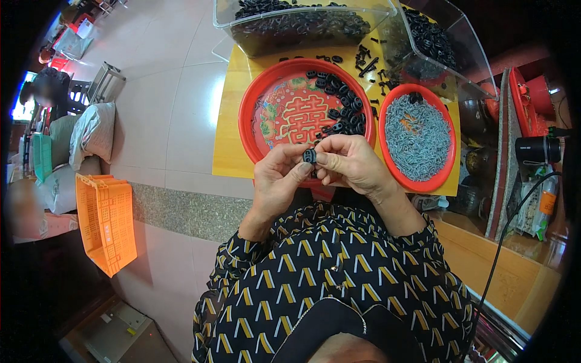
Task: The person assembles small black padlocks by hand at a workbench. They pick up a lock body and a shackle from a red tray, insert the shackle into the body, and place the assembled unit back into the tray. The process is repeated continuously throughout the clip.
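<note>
Between my two hands, over the near rim of a round red tray (pixel 247 130), is a small black oval cord lock (pixel 309 156) with two holes. My left hand (pixel 281 181) pinches it between thumb and fingers. From the other side my right hand (pixel 354 164) also grips it, thumb and forefinger closed at its edge. Whether the right fingers hold another small part is hidden. Several similar black cord locks (pixel 346 109) lie along the tray's right side. To the right, a smaller red tray (pixel 451 154) is heaped with small grey metal springs (pixel 417 142).
Behind the trays on the yellow table (pixel 229 148) stand two clear plastic bins (pixel 302 27) (pixel 433 45) of black parts. Loose black pins (pixel 367 63) are scattered between. An orange crate (pixel 108 224) sits on the floor at left, near white sacks (pixel 94 134). A black cable (pixel 505 242) hangs at right.
</note>
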A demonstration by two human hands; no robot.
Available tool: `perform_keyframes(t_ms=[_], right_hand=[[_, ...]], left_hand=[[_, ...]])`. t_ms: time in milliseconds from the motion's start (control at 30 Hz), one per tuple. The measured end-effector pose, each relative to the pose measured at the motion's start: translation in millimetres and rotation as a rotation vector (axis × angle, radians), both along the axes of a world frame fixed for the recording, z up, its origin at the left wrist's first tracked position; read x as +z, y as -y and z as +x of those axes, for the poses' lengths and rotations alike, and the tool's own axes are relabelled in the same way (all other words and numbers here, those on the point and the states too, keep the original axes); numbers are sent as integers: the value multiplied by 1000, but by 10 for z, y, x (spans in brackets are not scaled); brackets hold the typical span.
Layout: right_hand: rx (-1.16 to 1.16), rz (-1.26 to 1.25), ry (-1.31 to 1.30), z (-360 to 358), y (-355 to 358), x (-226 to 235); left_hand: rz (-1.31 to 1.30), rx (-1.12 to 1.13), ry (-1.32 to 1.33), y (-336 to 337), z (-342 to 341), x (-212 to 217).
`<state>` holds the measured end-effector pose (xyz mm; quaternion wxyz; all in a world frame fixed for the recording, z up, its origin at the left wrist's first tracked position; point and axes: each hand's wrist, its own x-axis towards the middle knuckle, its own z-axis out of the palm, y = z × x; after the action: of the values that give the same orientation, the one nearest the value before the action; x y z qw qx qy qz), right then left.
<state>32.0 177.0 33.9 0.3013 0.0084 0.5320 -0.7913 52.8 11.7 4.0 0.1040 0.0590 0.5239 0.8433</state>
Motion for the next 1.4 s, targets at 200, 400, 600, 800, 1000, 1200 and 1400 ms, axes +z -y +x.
perform_keyframes(t_ms=[200, 400, 600, 800, 1000, 1200, 1400], right_hand=[[-15, 180, 45, -21, 21, 85], [-492, -6, -460, -730, -831, 575], [-537, 76, -410, -664, -835, 554], [-215, 1017, -824, -418, -321, 195], [-86, 1302, -1038, -442, -293, -13], [6, 1285, -1105, -424, -170, -88], [139, 1383, -1133, -447, -30, -180]], left_hand=[[-148, -26, -16, 7, 6, 16], [-416, 120, -174, 160, 8, -5], [-826, 366, -549, 290, -144, 8], [-1078, 317, -731, 330, -310, 37], [-1346, 95, -785, 232, -545, 64], [-1470, 76, -794, 102, -713, -76], [-1576, 41, -866, 64, -788, -96]])
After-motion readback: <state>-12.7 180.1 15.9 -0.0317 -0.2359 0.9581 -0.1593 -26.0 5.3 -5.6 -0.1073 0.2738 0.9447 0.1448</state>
